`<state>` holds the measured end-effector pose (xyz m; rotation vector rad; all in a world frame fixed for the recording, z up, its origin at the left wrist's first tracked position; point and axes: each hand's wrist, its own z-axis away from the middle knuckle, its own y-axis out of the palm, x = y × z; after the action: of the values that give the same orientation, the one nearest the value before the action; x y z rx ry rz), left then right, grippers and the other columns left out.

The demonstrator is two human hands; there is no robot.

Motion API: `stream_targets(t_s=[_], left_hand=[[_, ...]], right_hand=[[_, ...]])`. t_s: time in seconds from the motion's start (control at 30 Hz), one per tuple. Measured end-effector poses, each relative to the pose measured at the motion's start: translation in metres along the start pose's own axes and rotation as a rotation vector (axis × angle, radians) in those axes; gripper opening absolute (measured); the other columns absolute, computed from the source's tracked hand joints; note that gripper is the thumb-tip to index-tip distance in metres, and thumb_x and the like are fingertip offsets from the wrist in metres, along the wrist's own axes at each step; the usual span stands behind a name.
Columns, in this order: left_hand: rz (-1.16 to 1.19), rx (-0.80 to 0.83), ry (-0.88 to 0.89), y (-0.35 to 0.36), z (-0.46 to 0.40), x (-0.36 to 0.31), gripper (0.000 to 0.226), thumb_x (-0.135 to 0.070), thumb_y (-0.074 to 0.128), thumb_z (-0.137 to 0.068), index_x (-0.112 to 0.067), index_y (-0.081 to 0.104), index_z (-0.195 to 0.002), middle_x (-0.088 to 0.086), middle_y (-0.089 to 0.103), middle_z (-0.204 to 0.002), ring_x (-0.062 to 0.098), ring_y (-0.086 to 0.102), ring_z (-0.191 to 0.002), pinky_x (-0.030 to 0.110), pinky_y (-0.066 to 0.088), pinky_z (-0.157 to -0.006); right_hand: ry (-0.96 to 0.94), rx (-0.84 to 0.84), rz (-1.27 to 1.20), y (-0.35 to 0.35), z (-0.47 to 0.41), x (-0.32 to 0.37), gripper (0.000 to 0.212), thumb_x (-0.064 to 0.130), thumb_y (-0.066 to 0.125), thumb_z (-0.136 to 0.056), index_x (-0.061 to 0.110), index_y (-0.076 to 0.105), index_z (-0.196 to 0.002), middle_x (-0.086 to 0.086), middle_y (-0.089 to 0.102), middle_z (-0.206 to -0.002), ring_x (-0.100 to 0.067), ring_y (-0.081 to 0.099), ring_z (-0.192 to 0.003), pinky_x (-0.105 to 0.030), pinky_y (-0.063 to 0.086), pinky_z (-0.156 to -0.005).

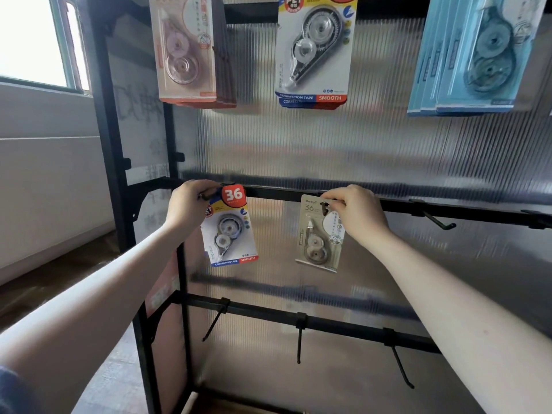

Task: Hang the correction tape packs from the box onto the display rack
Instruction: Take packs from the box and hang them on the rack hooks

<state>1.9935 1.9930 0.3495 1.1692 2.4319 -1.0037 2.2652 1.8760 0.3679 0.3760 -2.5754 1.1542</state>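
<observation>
We are pinching each pack by its top at the rack's middle bar [277, 193], left hand [186, 204] holding the blue pack [230, 231], right hand [357, 215] the beige pack [318, 237], both hanging downward from our fingers.

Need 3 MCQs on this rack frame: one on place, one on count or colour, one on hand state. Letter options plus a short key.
1. Where is the beige correction tape pack?
A. On the bottom rail
B. At the middle rail, right of the blue-and-red pack
C. On the top row

2. How many bare hooks show on the bottom rail?
A. One
B. Three
C. Five

3. What is the left hand doing?
A. Pinching the top of the blue-and-red pack
B. Hanging relaxed
C. Pressing flat on the backing panel

Key: 1 B, the right hand holds it at a middle-rail hook. 2 B, three empty black hooks stick out there. 3 A, its fingers curl round the pack's top edge at the rail.
</observation>
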Motion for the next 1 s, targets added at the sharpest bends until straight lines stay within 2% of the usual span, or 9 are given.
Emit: stream_targets(t_s=[0.07, 0.2, 0.37, 0.57, 0.67, 0.8, 1.0], left_hand=[[-0.019, -0.007, -0.001, 0.000, 0.000, 0.000, 0.037, 0.008, 0.050, -0.080, -0.011, 0.070, -0.105, 0.010, 0.068, -0.105, 0.026, 0.060, -0.100, 0.036, 0.050, -0.080], [-0.071, -0.074, -0.012, 0.000, 0.004, 0.001, 0.035, 0.005, 0.056, -0.079, -0.014, 0.070, -0.104, 0.010, 0.065, -0.101, 0.029, 0.055, -0.098, 0.029, 0.040, -0.075], [-0.091, -0.146, -0.024, -0.011, 0.020, -0.008, 0.041, 0.002, 0.058, -0.079, -0.013, 0.062, -0.117, 0.013, 0.056, -0.118, 0.033, 0.046, -0.112, 0.035, 0.036, -0.091], [-0.063, -0.196, -0.011, -0.017, 0.071, -0.021, 0.043, -0.005, 0.063, -0.082, -0.007, 0.053, -0.124, 0.015, 0.051, -0.125, 0.031, 0.042, -0.119, 0.034, 0.031, -0.097], [-0.055, -0.130, -0.071, -0.003, 0.105, -0.018, 0.044, -0.008, 0.065, -0.082, -0.007, 0.052, -0.124, 0.015, 0.050, -0.125, 0.031, 0.042, -0.118, 0.036, 0.032, -0.097], [-0.038, 0.031, -0.077, 0.028, 0.155, -0.016, 0.039, -0.006, 0.066, -0.080, -0.005, 0.057, -0.118, 0.014, 0.054, -0.117, 0.032, 0.046, -0.113, 0.035, 0.035, -0.094], [-0.118, 0.341, 0.073, 0.091, 0.248, -0.017, 0.037, -0.015, 0.072, -0.078, -0.007, 0.060, -0.113, 0.010, 0.058, -0.112, 0.030, 0.051, -0.105, 0.030, 0.036, -0.091]], right_hand=[[0.003, 0.004, 0.010, 0.001, 0.000, -0.001, 0.027, 0.010, 0.050, -0.093, 0.017, 0.069, -0.112, -0.005, 0.066, -0.111, -0.024, 0.057, -0.107, -0.025, 0.037, -0.077], [0.016, 0.042, 0.050, -0.001, 0.005, 0.001, 0.032, 0.014, 0.048, -0.095, 0.019, 0.060, -0.124, -0.007, 0.061, -0.122, -0.027, 0.055, -0.113, -0.033, 0.043, -0.088], [-0.005, 0.019, 0.100, -0.016, 0.019, 0.000, 0.041, 0.011, 0.049, -0.092, 0.019, 0.051, -0.133, -0.008, 0.054, -0.127, -0.028, 0.052, -0.114, -0.034, 0.044, -0.088], [0.003, -0.025, 0.136, -0.028, 0.066, -0.020, 0.040, 0.009, 0.050, -0.091, 0.015, 0.053, -0.130, -0.007, 0.054, -0.126, -0.027, 0.051, -0.114, -0.034, 0.042, -0.089], [0.057, 0.007, 0.146, -0.021, 0.100, -0.037, 0.039, 0.011, 0.050, -0.092, 0.016, 0.052, -0.130, -0.006, 0.054, -0.128, -0.027, 0.051, -0.115, -0.037, 0.044, -0.092], [0.101, 0.101, 0.153, 0.002, 0.147, -0.066, 0.036, 0.011, 0.049, -0.091, 0.017, 0.054, -0.127, -0.006, 0.055, -0.124, -0.030, 0.053, -0.110, -0.038, 0.047, -0.086], [0.197, 0.306, 0.181, 0.051, 0.230, -0.110, 0.037, 0.014, 0.044, -0.095, 0.018, 0.050, -0.131, -0.004, 0.052, -0.127, -0.028, 0.052, -0.110, -0.035, 0.044, -0.087]])
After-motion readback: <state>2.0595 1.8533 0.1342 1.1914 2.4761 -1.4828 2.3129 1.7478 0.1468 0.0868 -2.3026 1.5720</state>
